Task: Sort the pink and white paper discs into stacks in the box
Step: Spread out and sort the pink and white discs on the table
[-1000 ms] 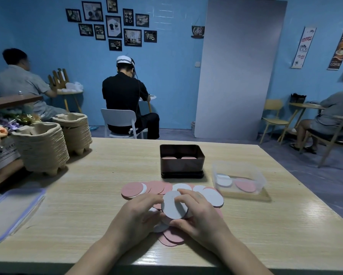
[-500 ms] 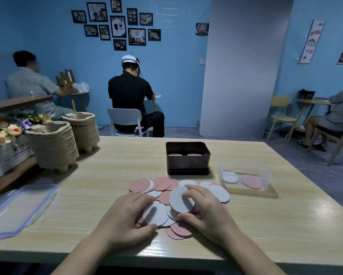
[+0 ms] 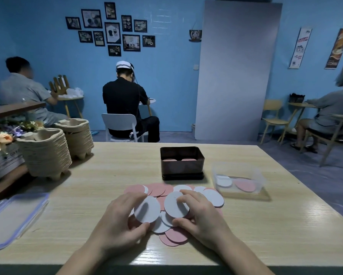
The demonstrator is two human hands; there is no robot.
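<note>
My left hand [image 3: 119, 221] is pinching a white disc [image 3: 147, 210], and my right hand [image 3: 201, 215] grips another white disc [image 3: 175, 204], both right over the messy pile of pink and white discs [image 3: 174, 235] on the counter [image 3: 107, 175]. At 12 o'clock from the pile sits the dark box [image 3: 182, 163] with two pink stacks showing inside. At 2 o'clock a clear plastic tub [image 3: 238, 180] holds one white and one pink disc. Stacked pulp trays [image 3: 45, 153] at 10 o'clock, blue walls, people sitting around.

Pink and white discs [image 3: 167, 192] lie heaped before the dark box [image 3: 182, 162].
</note>
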